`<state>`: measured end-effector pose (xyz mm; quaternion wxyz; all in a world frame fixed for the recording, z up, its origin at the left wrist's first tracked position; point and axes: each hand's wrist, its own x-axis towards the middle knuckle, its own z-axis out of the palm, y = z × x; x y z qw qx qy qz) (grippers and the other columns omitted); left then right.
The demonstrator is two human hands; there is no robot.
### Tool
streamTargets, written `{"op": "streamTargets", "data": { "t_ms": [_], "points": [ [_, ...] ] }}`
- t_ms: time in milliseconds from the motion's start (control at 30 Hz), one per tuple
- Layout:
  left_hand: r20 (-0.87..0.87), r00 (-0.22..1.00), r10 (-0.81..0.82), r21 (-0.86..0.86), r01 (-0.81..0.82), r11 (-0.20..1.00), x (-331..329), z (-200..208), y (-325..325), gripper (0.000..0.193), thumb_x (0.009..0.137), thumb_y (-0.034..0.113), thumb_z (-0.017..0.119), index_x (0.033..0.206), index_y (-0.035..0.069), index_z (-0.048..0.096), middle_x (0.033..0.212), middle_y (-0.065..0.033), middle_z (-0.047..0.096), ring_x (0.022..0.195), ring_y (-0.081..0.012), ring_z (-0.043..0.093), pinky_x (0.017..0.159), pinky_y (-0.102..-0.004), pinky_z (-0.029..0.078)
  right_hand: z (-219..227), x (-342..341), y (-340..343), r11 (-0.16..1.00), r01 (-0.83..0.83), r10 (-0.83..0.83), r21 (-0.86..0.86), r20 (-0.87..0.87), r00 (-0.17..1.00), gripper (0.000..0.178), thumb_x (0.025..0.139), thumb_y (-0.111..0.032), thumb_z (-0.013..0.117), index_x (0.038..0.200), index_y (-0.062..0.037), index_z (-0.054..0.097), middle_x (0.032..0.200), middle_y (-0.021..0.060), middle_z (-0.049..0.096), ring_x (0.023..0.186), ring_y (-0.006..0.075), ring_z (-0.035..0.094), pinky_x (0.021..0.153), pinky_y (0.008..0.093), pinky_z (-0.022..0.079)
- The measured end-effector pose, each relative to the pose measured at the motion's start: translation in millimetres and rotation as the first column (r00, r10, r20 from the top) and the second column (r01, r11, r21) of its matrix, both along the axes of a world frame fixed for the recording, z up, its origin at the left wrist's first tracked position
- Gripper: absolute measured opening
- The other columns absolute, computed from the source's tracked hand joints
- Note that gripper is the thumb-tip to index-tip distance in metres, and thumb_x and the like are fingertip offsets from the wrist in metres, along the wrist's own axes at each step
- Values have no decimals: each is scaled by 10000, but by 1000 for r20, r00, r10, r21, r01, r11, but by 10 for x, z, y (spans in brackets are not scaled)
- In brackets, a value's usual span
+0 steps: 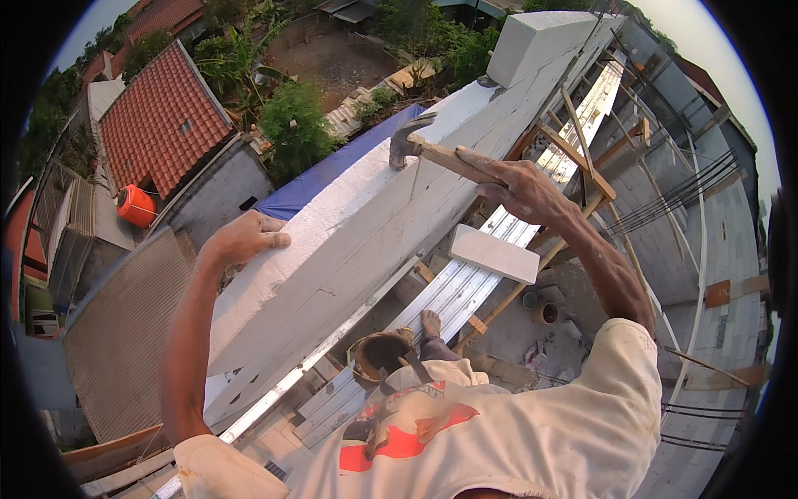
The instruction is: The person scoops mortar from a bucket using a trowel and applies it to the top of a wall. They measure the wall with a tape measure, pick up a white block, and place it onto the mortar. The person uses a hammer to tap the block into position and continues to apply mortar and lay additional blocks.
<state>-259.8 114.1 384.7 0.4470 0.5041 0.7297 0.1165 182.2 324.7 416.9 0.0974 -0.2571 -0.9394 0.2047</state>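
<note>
My right hand [525, 190] is closed round the wooden handle of a claw hammer [459, 160], with a finger stretched along the handle. The hammer's metal head is at the top of a white block wall, touching it or just above; I cannot tell which. On the same top course, nearer to me, my left hand [249, 238] grips the outer edge of a white lightweight block [291, 249], fingers bent together. The joints between blocks there are hard to make out.
A loose white block [495, 254] lies on the metal scaffold planks [453, 298], near my bare foot [431, 324]. A dark bucket [381, 356] stands by my leg. Farther along, another block [536, 48] sits on the wall. Beyond the wall's outer side are a blue tarp [332, 166] and lower roofs.
</note>
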Motion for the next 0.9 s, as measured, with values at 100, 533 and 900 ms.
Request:
{"op": "streamTargets", "data": {
  "t_ms": [100, 533, 900],
  "points": [
    [29, 999, 20, 81, -23, 996, -16, -17, -123, 425, 910, 311, 754, 1273, 91, 736, 983, -72, 765, 797, -164, 689, 762, -327, 558, 114, 42, -38, 961, 163, -220, -223, -259, 941, 663, 972, -298, 698, 1558, -124, 443, 999, 145, 732, 694, 203, 680, 674, 378, 575],
    [-299, 941, 156, 362, -40, 931, 485, 282, -212, 533, 846, 131, 763, 1344, -13, 642, 1307, -214, 681, 1177, -311, 668, 1051, -374, 484, 1252, 249, 2654, 526, -60, -735, -848, -488, 471, 150, 999, -39, 567, 1108, -18, 466, 841, 71, 510, 581, 105, 532, 440, 267, 483],
    [136, 991, 7, 742, -106, 662, 1945, 279, -862, 427, 794, -10, 800, 1210, -8, 706, 1063, -164, 765, 1000, -266, 735, 898, -354, 562, 976, 374, 3536, 538, -29, -731, -842, -483, 482, 183, 1050, -65, 474, 1208, 25, 453, 836, 80, 577, 601, 127, 611, 502, 275, 586]
  ]
}}
